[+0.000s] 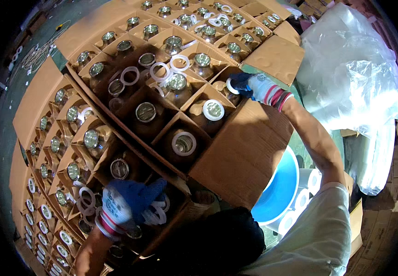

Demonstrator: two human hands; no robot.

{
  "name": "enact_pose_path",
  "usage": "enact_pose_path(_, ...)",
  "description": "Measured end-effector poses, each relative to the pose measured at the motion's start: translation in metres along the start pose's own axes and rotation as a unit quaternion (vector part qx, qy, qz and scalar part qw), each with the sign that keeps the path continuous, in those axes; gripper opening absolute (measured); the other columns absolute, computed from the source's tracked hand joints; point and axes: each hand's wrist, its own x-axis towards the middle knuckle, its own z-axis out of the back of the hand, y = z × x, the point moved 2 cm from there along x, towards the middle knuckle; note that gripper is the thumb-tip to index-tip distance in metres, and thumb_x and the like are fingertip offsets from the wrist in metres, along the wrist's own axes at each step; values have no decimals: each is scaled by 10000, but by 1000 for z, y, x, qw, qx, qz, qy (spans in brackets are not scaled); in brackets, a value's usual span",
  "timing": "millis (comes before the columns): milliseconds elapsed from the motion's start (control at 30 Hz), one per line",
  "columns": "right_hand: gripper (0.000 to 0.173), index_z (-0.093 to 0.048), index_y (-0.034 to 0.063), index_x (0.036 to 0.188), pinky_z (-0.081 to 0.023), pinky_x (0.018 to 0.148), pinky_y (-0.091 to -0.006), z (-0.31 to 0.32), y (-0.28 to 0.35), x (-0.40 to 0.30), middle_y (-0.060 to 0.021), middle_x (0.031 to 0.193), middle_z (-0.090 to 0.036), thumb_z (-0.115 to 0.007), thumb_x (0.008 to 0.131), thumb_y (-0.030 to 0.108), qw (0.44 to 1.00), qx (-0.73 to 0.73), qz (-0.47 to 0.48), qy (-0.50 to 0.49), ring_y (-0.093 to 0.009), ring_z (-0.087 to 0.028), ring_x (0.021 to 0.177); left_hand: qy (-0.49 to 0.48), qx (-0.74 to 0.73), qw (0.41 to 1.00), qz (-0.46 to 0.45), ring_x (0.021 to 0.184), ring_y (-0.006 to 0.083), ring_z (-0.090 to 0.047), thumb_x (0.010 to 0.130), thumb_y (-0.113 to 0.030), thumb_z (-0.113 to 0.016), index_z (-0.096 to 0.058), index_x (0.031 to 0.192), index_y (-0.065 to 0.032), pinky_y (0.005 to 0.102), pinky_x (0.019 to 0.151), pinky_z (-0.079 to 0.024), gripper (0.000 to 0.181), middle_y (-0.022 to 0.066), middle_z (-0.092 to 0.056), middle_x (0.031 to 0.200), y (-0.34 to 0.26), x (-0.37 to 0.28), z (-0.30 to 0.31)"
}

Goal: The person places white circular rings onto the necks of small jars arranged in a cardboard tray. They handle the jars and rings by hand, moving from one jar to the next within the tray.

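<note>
My right hand (254, 86), in a white and blue knit glove, grips a white ring (232, 86) at the mouth of a glass jar in a cell of the divided cardboard box. My left hand (126, 203), gloved alike, is over the nearer box beside several loose white rings (87, 200); whether it holds any of them is hard to tell. Two jars near my right hand bear white rings on their mouths, one (214, 110) lit and one (184, 143) in shadow. More loose rings (160, 71) lie on jars and dividers in the middle of the box.
Open box flaps (240, 148) stick out at the right. Beyond them stand a blue tub (281, 189), white rolls (301, 199) and a large clear plastic bag (351, 76). More boxes of jars spread left and far. A cord (40, 57) lies on the green floor.
</note>
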Motion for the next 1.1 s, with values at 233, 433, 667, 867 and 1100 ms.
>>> enact_pose_path(233,315,-601,50,1213,-495,872,-387,3,19,9,-206,1126,-648,-527,974,242,992,125,-12,-14,-370,-630,1003,-133,-555,749,337,828,171,-687,911,-30,-499,-613,1231,35,274,788,-541,345,89,-716,875,37,-67,-9)
enact_pose_path(433,398,-567,81,1336,-512,864,-319,42,111,1,-163,1199,-662,-539,986,269,927,332,50,-168,-272,-663,1023,-276,-629,643,339,847,125,-669,943,-80,-533,-648,1179,39,259,782,-547,289,81,-711,983,54,-127,-6)
enact_pose_path(667,478,-600,61,1276,-528,736,-246,76,338,-42,-14,996,-687,-774,844,167,705,670,224,66,-63,-610,832,-320,-444,777,312,844,133,-664,911,-61,-543,-665,1173,-6,270,787,-544,294,77,-717,959,28,-108,9)
enact_pose_path(867,524,-611,40,1246,-544,750,-273,62,375,-48,-38,949,-698,-822,793,200,707,688,154,60,-81,-635,849,-363,-204,823,387,870,172,-696,853,-57,-578,-672,1153,-28,313,804,-551,315,110,-725,958,20,-135,2)
enact_pose_path(1100,293,-702,20,1087,-554,789,-286,46,379,-44,-82,974,-732,-769,836,154,741,657,141,-8,-120,-667,866,-350,-363,803,318,870,202,-680,890,-81,-598,-652,1162,9,297,781,-554,292,136,-709,1027,14,-142,8)
